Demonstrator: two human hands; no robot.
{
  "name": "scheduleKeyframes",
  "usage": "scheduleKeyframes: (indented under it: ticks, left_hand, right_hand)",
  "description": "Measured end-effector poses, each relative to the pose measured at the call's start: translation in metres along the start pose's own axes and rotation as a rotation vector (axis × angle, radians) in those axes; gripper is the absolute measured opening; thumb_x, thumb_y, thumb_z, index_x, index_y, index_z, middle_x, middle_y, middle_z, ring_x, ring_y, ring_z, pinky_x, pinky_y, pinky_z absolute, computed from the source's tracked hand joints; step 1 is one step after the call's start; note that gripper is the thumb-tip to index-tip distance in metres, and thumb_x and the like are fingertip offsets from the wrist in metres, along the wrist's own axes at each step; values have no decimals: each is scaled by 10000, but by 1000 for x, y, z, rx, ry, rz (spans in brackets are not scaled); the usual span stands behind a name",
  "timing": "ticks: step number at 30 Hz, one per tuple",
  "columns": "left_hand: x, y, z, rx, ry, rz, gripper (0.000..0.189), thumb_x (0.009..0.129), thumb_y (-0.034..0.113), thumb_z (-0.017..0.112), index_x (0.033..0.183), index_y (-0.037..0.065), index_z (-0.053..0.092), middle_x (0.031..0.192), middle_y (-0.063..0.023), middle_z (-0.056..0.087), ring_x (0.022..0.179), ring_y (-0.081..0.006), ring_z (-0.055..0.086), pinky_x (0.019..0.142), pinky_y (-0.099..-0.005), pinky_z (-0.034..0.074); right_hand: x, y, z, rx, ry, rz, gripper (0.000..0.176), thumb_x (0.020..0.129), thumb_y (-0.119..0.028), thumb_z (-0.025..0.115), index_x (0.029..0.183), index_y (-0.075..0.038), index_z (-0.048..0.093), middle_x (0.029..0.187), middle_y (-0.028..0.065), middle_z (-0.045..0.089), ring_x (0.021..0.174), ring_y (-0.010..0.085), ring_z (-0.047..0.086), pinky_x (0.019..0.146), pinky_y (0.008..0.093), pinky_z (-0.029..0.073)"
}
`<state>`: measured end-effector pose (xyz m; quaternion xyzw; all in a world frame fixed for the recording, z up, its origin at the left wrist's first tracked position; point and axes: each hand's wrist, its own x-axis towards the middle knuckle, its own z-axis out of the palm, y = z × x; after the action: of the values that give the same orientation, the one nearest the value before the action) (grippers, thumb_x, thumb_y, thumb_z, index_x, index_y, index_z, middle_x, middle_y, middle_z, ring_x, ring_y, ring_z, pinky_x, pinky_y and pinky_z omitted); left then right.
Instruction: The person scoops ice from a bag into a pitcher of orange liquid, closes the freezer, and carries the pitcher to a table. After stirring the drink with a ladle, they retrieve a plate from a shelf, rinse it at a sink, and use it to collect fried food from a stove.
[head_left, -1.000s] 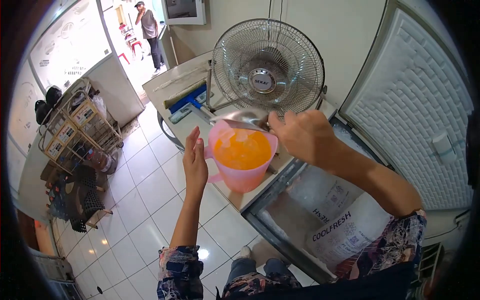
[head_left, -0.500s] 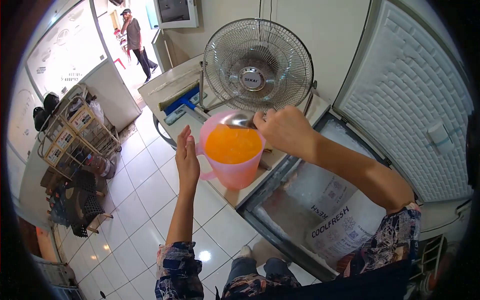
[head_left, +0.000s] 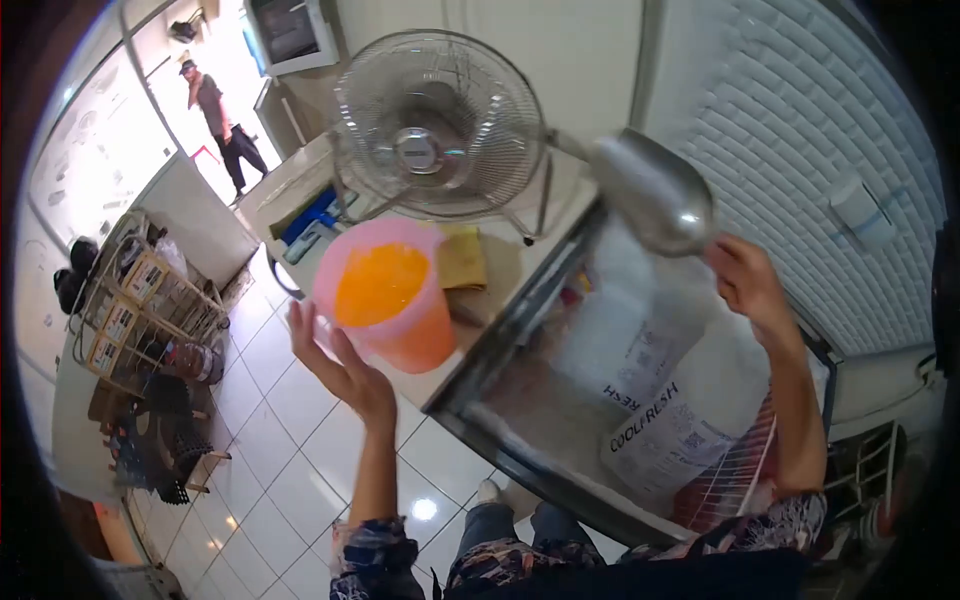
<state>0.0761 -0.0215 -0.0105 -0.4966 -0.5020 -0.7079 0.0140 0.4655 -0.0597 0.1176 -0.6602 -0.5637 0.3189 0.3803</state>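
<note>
A pink translucent pitcher [head_left: 415, 340] filled with orange liquid, with pieces of ice at the top, stands on the counter. Beside its lower left side is my left hand [head_left: 348, 378], fingers spread and fingertips right at the pitcher wall. My right hand [head_left: 750, 285] grips the handle of a metal ice scoop [head_left: 655, 195], raised over the right part of an open chest freezer [head_left: 535, 478]. Inside the freezer lie white COOLFRESH ice bags [head_left: 665, 425] and loose frost. The scoop is blurred by motion and its bowl points up and left.
A wire-cage fan [head_left: 430, 125] stands on the counter behind the pitcher, with a folded yellow cloth [head_left: 463, 262] and a blue brush [head_left: 318, 212] nearby. The freezer's raised lid [head_left: 800, 130] is at the right. A person [head_left: 220, 120] walks outside the doorway.
My right hand has swung the scoop away from the pitcher's mouth, out to the right over the freezer. My left hand has opened wider beside the pitcher. The whole view has shifted.
</note>
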Motion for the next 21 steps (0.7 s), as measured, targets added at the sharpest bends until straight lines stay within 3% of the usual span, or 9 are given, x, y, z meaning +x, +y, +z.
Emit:
scheduleKeyframes:
  ticks: [2, 4, 6, 7, 10, 14, 16, 20, 21]
  left_hand:
    - [-57, 33, 29, -55, -86, 68, 346, 943, 214, 454, 1204, -13, 471, 1349, -195, 385, 1317, -328, 282, 1068, -443, 206]
    - [-114, 66, 61, -35, -397, 62, 322, 930, 174, 475, 1192, -13, 487, 1357, -193, 377, 1328, -332, 267, 1069, -444, 202]
    - [-168, 99, 103, -137, -683, -23, 287, 910, 111, 491, 1163, -23, 512, 1361, -188, 379, 1326, -338, 269, 1071, -437, 204]
    - [-195, 115, 125, -214, -803, -56, 272, 899, 95, 516, 1148, -13, 532, 1375, -175, 372, 1328, -343, 265, 1067, -431, 225]
    - [-273, 142, 191, -186, -1130, 88, 274, 901, 127, 535, 1152, 17, 543, 1358, -171, 398, 1321, -350, 277, 1054, -437, 259]
    - [-378, 160, 277, -309, -1336, -64, 298, 906, 161, 531, 1177, 36, 533, 1335, -180, 432, 1285, -357, 334, 1046, -441, 292]
    - [-413, 174, 302, -312, -1420, -145, 344, 904, 153, 523, 1225, 35, 498, 1359, -186, 407, 1284, -361, 339, 1057, -426, 289]
    - [-487, 158, 345, -215, -1542, -59, 447, 895, 149, 525, 1311, 29, 413, 1393, -220, 351, 1300, -378, 312, 1061, -424, 287]
    - [-503, 149, 351, -202, -1494, -16, 477, 894, 167, 531, 1322, 12, 388, 1399, -245, 322, 1301, -397, 299, 1061, -433, 284]
  right_hand:
    - [-28, 50, -54, 135, 75, 176, 266, 925, -303, 500, 915, -59, 605, 561, -40, 439, 482, 57, 395, 450, 230, 314]
    - [-56, 112, -103, 420, 234, 262, 243, 927, -288, 496, 972, -64, 581, 555, -32, 425, 490, 43, 390, 459, 220, 318]
    - [-78, 182, -147, 284, 433, 348, 255, 921, -281, 517, 1037, -59, 566, 598, -28, 461, 516, 70, 422, 491, 234, 361]
    - [-85, 233, -176, -15, 446, 290, 267, 916, -284, 518, 1052, -59, 565, 650, 5, 523, 561, 115, 491, 522, 272, 403]
    - [-114, 323, -234, -1048, 412, 154, 287, 880, -280, 540, 1090, -85, 559, 742, 102, 632, 683, 238, 639, 576, 351, 480]
    - [-106, 369, -252, -1229, 237, 388, 296, 866, -248, 532, 1106, -75, 553, 827, 162, 647, 757, 304, 652, 592, 404, 496]
    - [-92, 417, -258, -1395, 186, 218, 251, 831, -198, 539, 1033, -56, 587, 787, 160, 651, 713, 301, 654, 580, 403, 506]
    - [-43, 461, -253, -1281, 83, 84, 160, 766, -155, 558, 857, -49, 637, 738, 148, 652, 687, 286, 658, 569, 401, 510]
    - [-24, 482, -248, -1292, -26, 52, 168, 772, -139, 527, 804, -44, 662, 760, 162, 657, 724, 310, 658, 624, 419, 517]
